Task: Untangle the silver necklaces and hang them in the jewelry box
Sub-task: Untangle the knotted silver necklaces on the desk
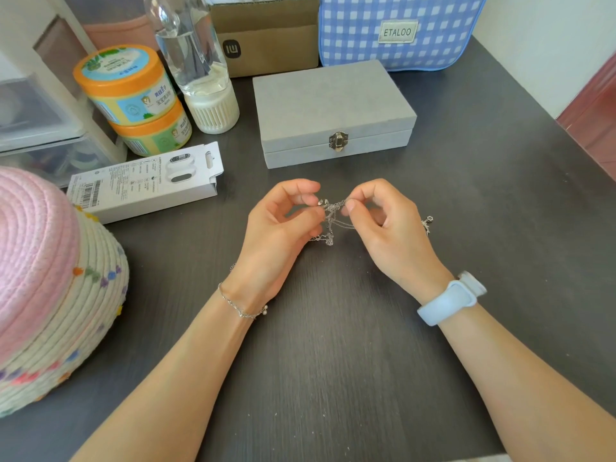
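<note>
In the middle of the frame, both hands hold the tangled silver necklaces (330, 221) just above the dark counter (333, 361). The left hand (283, 225) pinches the knot of chains between thumb and curled fingers; the right hand (386, 221) pinches it from the other side, and a strand with a small pendant trails out past its far edge. Just above the hands, toward the upper middle, the grey jewelry box (333, 108) sits on the counter with its lid down and its clasp facing the person. A blue checked bag (400, 28) stands behind it. At the left lie a white carton (146, 181), two stacked orange-lidded tubs (133, 98) and a pink woven hat (50, 278)
</note>
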A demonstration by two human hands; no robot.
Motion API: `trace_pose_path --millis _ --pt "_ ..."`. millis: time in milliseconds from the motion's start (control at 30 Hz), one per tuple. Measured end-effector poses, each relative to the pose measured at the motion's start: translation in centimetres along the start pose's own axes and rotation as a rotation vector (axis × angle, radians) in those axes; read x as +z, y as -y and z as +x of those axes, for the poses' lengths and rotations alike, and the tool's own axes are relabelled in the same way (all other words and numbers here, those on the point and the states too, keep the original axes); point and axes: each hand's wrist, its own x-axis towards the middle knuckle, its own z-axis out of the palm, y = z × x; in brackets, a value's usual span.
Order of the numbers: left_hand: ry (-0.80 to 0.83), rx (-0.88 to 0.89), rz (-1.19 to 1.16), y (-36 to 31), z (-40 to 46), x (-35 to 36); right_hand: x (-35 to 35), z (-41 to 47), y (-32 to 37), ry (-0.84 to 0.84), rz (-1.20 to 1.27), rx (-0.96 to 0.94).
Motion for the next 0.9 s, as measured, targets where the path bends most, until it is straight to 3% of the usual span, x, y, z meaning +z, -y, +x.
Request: trace_pose_path --millis 133,233,367,500,633,767,900 --pt "0.006 0.073 0.195 0.1 -0.3 0.4 -0.3 0.1 0.8 0.035 0.296 0.081" --pt "0.017 0.105 0.287 0.2 -0.5 0.9 -0.4 0.2 0.7 0.034 0.384 0.141" --pt "-0.034 0.116 0.256 0.1 -0.5 0.8 -0.6 0.3 0.7 0.121 0.41 0.17" --pt "-0.06 0.116 0.236 0.1 -0.5 0.8 -0.5 0.2 0.5 0.179 0.265 0.141" --pt "-0.094 0.068 0.065 -0.1 -0.2 0.1 -0.5 0.2 0.5 0.187 0.171 0.128" --pt "-0.024 0.012 -0.185 -0.3 0.0 -0.3 -0.2 -0.1 0.4 0.247 -0.011 0.05" --pt "0.01 -0.01 -0.301 -0.4 0.1 -0.3 -0.4 0.0 0.2 0.172 0.044 0.043"
